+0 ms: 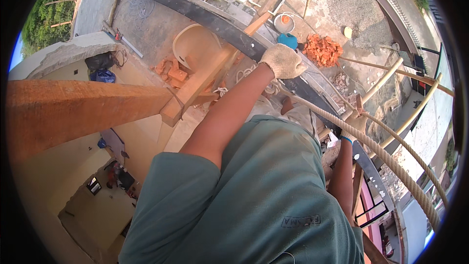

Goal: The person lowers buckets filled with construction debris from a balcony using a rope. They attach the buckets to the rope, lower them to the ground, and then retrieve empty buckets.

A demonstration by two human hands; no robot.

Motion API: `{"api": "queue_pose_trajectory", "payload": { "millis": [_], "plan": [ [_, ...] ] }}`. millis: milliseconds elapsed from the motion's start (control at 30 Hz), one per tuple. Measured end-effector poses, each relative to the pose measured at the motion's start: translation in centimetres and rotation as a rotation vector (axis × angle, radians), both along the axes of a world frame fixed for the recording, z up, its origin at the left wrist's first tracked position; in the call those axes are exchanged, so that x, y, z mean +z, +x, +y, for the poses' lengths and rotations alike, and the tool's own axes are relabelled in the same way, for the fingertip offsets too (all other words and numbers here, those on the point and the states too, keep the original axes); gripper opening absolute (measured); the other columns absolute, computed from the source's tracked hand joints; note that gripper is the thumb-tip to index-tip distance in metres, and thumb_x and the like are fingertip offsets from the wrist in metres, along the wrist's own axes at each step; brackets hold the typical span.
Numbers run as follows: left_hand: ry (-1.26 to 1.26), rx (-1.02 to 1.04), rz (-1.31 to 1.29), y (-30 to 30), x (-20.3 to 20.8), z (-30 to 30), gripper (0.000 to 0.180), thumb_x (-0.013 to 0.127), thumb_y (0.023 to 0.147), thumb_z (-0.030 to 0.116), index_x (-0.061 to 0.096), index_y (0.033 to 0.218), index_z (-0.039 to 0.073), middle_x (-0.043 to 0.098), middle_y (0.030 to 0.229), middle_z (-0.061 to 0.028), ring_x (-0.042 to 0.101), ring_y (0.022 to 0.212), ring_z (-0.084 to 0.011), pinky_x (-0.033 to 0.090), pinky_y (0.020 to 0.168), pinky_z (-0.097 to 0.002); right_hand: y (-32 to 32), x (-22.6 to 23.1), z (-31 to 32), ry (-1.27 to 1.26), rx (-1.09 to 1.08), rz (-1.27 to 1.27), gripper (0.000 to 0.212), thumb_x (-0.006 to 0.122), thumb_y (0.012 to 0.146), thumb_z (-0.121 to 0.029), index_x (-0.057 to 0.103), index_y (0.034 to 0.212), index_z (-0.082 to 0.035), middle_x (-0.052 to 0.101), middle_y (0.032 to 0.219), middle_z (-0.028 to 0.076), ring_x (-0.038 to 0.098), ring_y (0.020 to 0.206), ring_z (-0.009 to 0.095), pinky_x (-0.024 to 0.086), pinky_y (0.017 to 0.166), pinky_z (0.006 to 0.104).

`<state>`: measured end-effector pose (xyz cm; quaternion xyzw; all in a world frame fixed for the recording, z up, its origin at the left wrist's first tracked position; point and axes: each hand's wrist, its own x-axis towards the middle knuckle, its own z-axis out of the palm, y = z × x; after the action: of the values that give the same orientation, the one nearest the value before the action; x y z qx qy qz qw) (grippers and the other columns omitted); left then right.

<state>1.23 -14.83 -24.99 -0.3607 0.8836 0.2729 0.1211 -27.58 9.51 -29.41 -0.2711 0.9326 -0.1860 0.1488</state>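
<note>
My left hand, in a pale knitted work glove, is closed in a fist above the dark steel beam. What lies inside that fist is hidden. My right hand, gloved too with a blue cuff, is closed around a rope that runs off to the lower right. A thicker twisted rope passes between my arms, from a bundle of rope beneath my left wrist toward the right rim. Part of my right hand's fingers is hard to make out.
A thick wooden post meets a crosspiece on the left. Far below lie broken red bricks, a white bucket, a blue container and a round tan tub. Bamboo poles stand at right.
</note>
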Motion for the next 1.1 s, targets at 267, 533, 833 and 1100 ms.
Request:
{"api": "queue_pose_trajectory", "payload": {
  "millis": [267,533,833,1100],
  "plan": [
    [0.014,-0.021,0.012,0.4,-0.6,0.2,0.048,0.051,0.097,0.051,0.079,0.088,0.013,0.075,0.086,-0.0164,0.074,0.083,-0.0384,0.057,0.078,-0.0537,-1.6,-1.9,0.4,0.003,-0.046,0.013,0.041,0.052,0.102,-0.038,0.067,0.106,0.0,0.073,0.1,0.026,0.073,0.09,0.038,0.056,0.076,0.0493],
    [-0.067,0.007,0.069,0.9,-0.8,0.6,0.053,0.049,0.096,0.055,0.079,0.094,0.011,0.076,0.098,-0.0169,0.073,0.09,-0.0374,0.057,0.083,-0.0519,-3.2,-2.0,1.1,0.208,0.41,0.431,0.04,0.058,0.097,-0.035,0.068,0.112,0.001,0.072,0.105,0.026,0.071,0.1,0.04,0.054,0.088,0.0524],
    [0.011,1.301,0.509,17.6,-14.8,27.4,0.017,0.059,0.1,0.02,0.068,0.101,0.005,0.068,0.096,-0.017,0.067,0.09,-0.0365,0.051,0.082,-0.046,-3.1,-1.2,0.8,0.027,0.069,0.261,0.049,0.054,0.098,-0.042,0.07,0.12,-0.001,0.072,0.116,0.025,0.067,0.113,0.043,0.049,0.097,0.0506],
    [0.338,1.229,-0.532,34.5,-35.9,52.0,0.049,0.074,0.084,0.032,0.065,0.127,0.012,0.063,0.133,-0.0175,0.061,0.121,-0.0395,0.051,0.1,-0.0515,-6.0,-1.0,2.7,-0.422,0.104,-0.104,0.042,0.044,0.106,-0.026,0.066,0.121,0.005,0.071,0.119,0.014,0.065,0.117,0.021,0.05,0.108,0.0346]
  ]
}}
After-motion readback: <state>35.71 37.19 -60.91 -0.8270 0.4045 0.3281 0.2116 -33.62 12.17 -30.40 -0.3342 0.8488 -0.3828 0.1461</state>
